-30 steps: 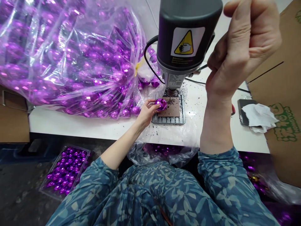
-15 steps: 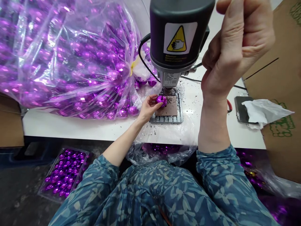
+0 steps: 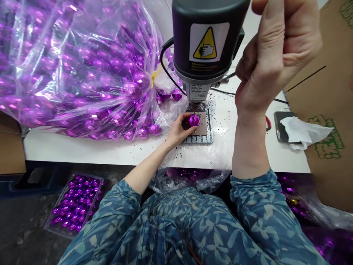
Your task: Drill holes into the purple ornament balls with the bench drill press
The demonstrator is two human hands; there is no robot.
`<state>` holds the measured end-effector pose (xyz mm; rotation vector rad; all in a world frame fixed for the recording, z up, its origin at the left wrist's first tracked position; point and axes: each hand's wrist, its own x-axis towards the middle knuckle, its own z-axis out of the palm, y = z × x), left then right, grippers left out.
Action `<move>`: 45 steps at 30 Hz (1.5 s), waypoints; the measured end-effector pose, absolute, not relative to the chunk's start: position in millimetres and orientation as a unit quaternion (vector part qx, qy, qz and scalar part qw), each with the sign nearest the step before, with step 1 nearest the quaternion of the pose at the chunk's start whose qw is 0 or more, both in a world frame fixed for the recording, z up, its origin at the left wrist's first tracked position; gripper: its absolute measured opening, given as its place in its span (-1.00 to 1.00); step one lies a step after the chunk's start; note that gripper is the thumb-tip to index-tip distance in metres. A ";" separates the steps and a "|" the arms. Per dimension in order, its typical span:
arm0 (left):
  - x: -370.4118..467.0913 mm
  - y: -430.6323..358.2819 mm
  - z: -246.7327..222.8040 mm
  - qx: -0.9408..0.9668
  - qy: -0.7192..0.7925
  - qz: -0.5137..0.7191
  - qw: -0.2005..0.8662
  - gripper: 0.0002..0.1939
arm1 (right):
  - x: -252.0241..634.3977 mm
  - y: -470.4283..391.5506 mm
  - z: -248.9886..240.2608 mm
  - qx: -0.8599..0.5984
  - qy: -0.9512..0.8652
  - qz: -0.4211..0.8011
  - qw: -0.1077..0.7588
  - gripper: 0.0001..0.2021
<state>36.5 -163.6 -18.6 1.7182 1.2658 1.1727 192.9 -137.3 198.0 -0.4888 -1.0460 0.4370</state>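
My left hand [image 3: 180, 129] holds a shiny purple faceted ball [image 3: 193, 120] between thumb and fingers. The ball rests over a brown board [image 3: 203, 127] on a slotted metal base plate [image 3: 209, 139], right below the tip of a black drill press [image 3: 208, 70] with a yellow warning label. Raised high at the right, my right hand [image 3: 278, 55] is closed beside the machine's head; what its fingers wrap round, if anything, is hidden at the top edge.
A large clear bag of purple balls [image 3: 91, 81] fills the back left. A plastic tray of balls [image 3: 75, 202] sits low at left. On the table's right lie a phone [image 3: 281, 127] and white tissue [image 3: 303, 130], beside a cardboard box [image 3: 336, 110]. Dark shavings litter the white table [image 3: 110, 152].
My left hand has moved slightly right with the ball, which is now under the drill's tip. My right hand stays raised and closed.
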 end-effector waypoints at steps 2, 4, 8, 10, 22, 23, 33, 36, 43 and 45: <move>35.0 -160.6 -21.1 0.653 0.491 0.454 0.357 -0.49 | 193.3 -138.0 197.5 -0.214 -0.494 0.214 0.815 -0.73; 33.3 -156.2 -22.2 0.648 0.491 0.454 0.366 -0.49 | 192.9 -138.5 197.5 -0.206 -0.494 0.227 0.814 -0.76; 33.3 -150.1 -21.6 0.661 0.489 0.440 0.361 -0.46 | 191.2 -137.0 197.6 -0.201 -0.485 0.215 0.824 -0.73; 34.9 -150.2 -21.5 0.667 0.490 0.434 0.357 -0.44 | 191.6 -135.3 196.4 -0.191 -0.485 0.219 0.825 -0.73; 40.5 -157.0 -21.3 0.663 0.481 0.451 0.355 -0.46 | 198.3 -131.8 180.1 -0.239 -0.524 0.126 0.808 -0.59; 40.6 -156.9 -21.5 0.663 0.480 0.453 0.354 -0.46 | 198.4 -133.8 176.9 -0.236 -0.523 0.123 0.810 -0.61; 41.3 -158.0 -22.9 0.664 0.476 0.457 0.352 -0.48 | 195.1 -153.6 146.5 -0.209 -0.502 0.101 0.833 -0.75; 40.5 -156.8 -26.5 0.673 0.471 0.459 0.338 -0.46 | 196.1 -157.3 140.9 -0.243 -0.508 0.078 0.823 -0.70; 38.6 -154.6 -35.8 0.691 0.448 0.476 0.309 -0.46 | 201.3 -145.9 124.0 -0.199 -0.524 0.025 0.828 -0.74; 38.8 -154.3 -36.4 0.686 0.444 0.481 0.319 -0.47 | 203.4 -140.3 118.1 -0.199 -0.528 0.005 0.826 -0.73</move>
